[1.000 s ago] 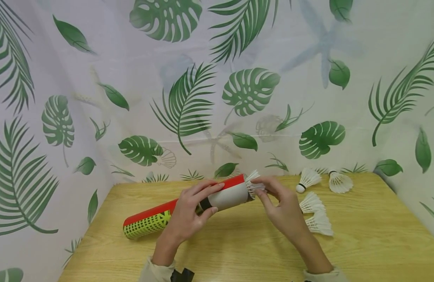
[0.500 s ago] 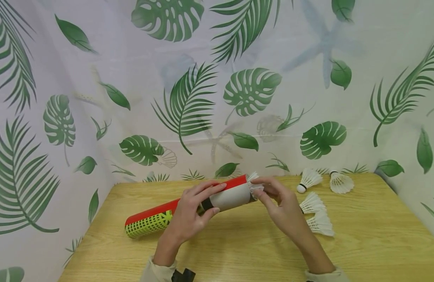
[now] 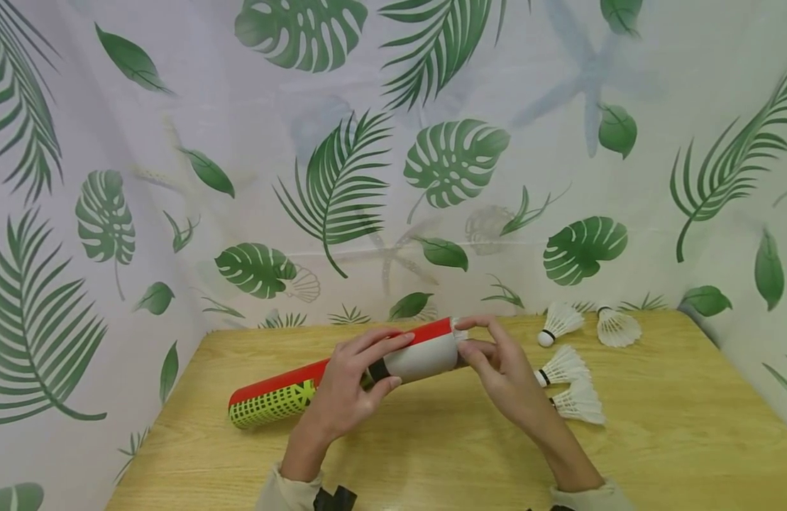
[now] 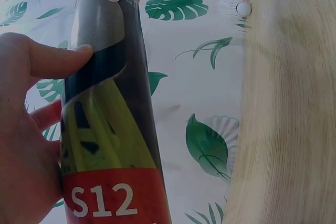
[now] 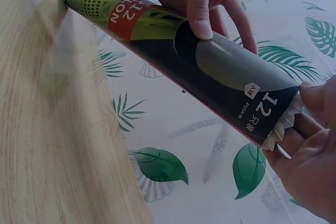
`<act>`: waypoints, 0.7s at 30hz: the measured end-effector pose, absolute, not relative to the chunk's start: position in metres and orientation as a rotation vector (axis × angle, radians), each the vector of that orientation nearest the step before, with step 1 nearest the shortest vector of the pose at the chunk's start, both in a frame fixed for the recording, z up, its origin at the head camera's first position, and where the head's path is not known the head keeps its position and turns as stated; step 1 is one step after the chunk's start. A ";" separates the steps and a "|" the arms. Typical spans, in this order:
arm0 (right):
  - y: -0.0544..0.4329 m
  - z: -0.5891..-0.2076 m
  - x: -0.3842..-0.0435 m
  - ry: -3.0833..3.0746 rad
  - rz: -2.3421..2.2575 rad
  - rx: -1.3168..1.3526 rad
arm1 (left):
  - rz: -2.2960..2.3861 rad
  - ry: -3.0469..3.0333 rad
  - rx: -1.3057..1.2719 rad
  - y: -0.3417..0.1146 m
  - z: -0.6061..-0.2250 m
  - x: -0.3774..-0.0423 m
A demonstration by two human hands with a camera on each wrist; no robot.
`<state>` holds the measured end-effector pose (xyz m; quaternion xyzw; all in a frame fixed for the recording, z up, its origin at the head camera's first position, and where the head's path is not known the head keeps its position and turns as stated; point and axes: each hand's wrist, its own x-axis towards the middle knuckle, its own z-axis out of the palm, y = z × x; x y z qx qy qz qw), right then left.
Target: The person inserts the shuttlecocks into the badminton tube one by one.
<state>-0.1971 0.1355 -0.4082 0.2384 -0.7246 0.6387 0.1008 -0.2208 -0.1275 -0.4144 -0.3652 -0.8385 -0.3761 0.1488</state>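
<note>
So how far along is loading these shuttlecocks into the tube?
Done: one shuttlecock looks almost wholly inside the tube, only feather tips showing; anything deeper is hidden. In hand: the right hand touches those tips while the left hand grips the tube. Still to do: four loose shuttlecocks lie on the table, if all are meant to go in.

A: Tube (image 3: 425, 360) mat'l?
B: Looks like printed cardboard, smooth, semi-gloss w/ a soft highlight.
A: Surface (image 3: 431, 454)?
B: Fine wood grain, smooth, slight sheen; can't tell if solid or laminate.
A: Shuttlecocks (image 3: 564, 321)?
B: Skirts matt & feathery, w/ thin ribs; bases smooth.
A: Backdrop (image 3: 367, 92)?
B: Printed sheet, cloth or thin plastic, can't say which. Mostly matt, lightly creased.
A: Sleeves (image 3: 284, 493)?
B: Cloth, matt, soft folds.
A: Block (image 3: 334, 499) by the L cuff?
B: Plastic by the look, hard-edged, low gloss.
</note>
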 end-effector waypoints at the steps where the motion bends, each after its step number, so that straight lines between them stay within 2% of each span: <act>1: 0.136 -0.408 -0.197 -2.148 1.895 0.707 | -1.080 -2.412 -1.050 -0.127 -0.414 -0.221; 21: 0.137 -0.406 -0.194 -2.212 1.841 0.729 | -1.052 -2.427 -1.043 -0.127 -0.416 -0.222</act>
